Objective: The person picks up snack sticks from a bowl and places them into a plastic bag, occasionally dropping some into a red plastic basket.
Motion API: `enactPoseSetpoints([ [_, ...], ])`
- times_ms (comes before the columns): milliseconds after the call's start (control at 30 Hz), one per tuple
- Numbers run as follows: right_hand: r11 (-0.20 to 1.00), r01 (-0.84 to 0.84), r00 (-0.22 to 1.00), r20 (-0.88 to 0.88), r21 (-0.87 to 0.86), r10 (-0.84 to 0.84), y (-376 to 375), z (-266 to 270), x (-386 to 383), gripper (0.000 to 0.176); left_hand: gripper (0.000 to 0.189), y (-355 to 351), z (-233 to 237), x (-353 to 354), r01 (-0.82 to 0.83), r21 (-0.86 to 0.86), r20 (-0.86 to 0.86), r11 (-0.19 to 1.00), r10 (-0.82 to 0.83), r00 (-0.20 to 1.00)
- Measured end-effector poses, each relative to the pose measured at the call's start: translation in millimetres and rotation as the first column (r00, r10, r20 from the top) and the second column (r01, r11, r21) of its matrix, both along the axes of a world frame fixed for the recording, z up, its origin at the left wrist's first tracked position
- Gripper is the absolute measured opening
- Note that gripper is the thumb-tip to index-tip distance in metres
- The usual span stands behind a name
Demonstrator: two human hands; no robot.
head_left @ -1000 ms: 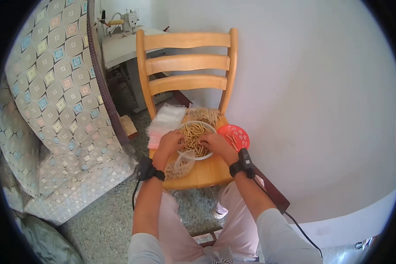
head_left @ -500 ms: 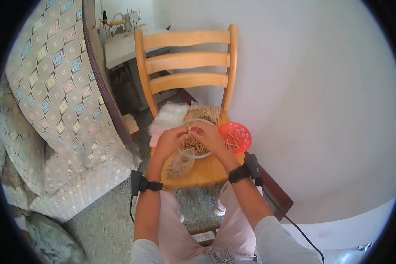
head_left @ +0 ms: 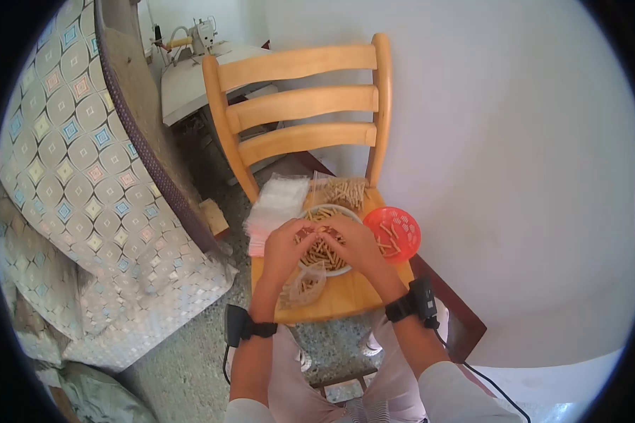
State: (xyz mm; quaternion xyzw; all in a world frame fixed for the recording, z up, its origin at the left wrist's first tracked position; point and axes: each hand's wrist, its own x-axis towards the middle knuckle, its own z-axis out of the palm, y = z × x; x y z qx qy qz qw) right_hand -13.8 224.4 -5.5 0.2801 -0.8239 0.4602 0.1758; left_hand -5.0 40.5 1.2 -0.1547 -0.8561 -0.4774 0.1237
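My left hand point(head_left: 286, 243) and my right hand point(head_left: 358, 243) meet above a pale round bowl point(head_left: 334, 273). Short tan stick-like pieces point(head_left: 327, 258) fill the bowl. Both hands are closed, thumbs and fingertips pinched close together. Something small and tan may be between the fingertips, but it is too small to make out. Just in front of the bowl, a clear plastic bag point(head_left: 306, 285) holds some pieces. A fuller clear bag of similar pieces point(head_left: 346, 192) lies behind the bowl. To the right, a red perforated basket point(head_left: 410, 238) contains several loose pieces.
Everything rests on a wooden chair seat point(head_left: 360, 299) in front of its slatted backrest point(head_left: 300, 99). A stack of clear plastic bags point(head_left: 281, 201) lies at left. A patterned sofa point(head_left: 70, 162) stands left, a sewing machine point(head_left: 203, 35) behind, and a white wall point(head_left: 501, 162) right.
The camera view has shifted, so the chair and its contents appear lower and slightly to the right. My hands stay together over the bowl, with the fingertips slightly repositioned.
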Motion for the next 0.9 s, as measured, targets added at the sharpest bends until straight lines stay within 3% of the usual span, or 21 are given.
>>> enactPoseSetpoints([
  [67,0.998,0.011,1.0,-0.017,-0.063,-0.012,3.6,-0.1,1.8,0.02,0.02,4.3,-6.6,-2.9,0.014,0.07,0.011,0.997,-0.015,1.0],
  [133,0.998,0.064,0.994,0.087,0.006,-0.064,12.2,5.4,2.5,0.02,0.017,5.0,-7.9,-3.6,0.031,0.165,0.048,0.986,-0.039,0.998],
  [233,0.994,0.073,0.992,0.096,0.077,-0.08,18.6,-0.9,6.7,0.021,0.015,5.0,-2.9,-1.2,0.051,0.222,0.092,0.974,-0.073,0.993],
  [333,0.992,0.04,0.999,0.002,0.119,-0.041,21.8,-3.9,11.1,0.02,0.015,7.4,-3.0,0.9,0.107,0.289,0.048,0.951,-0.126,0.991],
  [467,0.996,-0.018,0.999,-0.046,0.084,0.022,22.1,-5.5,11.5,0.02,0.016,7.3,10.4,8.1,0.176,0.287,0.033,0.942,-0.193,0.981],
  [567,0.991,-0.008,1.0,0.025,0.131,0.005,28.0,-7.5,18.3,0.019,0.016,11.7,18.0,13.6,0.141,0.267,0.143,0.953,-0.183,0.973],
  [733,0.997,-0.008,0.999,-0.038,0.08,0.011,28.1,-5.7,22.4,0.02,0.014,10.6,15.1,13.1,0.174,0.236,0.078,0.956,-0.198,0.977],
  [900,0.989,-0.105,0.984,0.152,0.107,0.088,24.3,4.1,27.8,0.021,0.011,-11.5,2.6,3.8,0.178,0.347,0.21,0.921,-0.261,0.942],
])
